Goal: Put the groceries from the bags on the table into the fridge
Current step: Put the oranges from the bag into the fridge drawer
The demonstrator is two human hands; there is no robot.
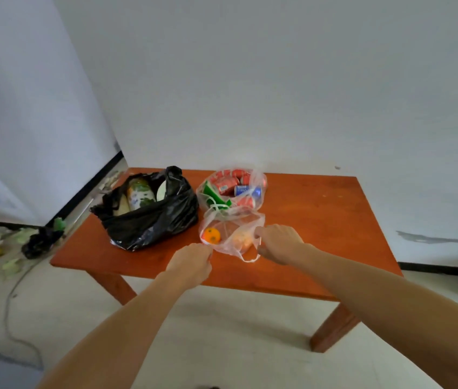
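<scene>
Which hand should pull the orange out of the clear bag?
Left, probably: the left hand pinches the clear bag right beside the orange; the right hand grips its far side.

The table [320, 209] is orange-brown. The black bag [152, 223] is glossy, and the bottle [140, 195] in it has a white, green and yellow print. The back clear bag [261, 200] shows red cans [225, 183], a blue can [246, 190] and a green pack [213, 195]. The front clear bag [247, 220] shows an orange fruit [212, 235]. The wall [278, 80] is pale grey-white, with a black skirting [446, 266].
</scene>
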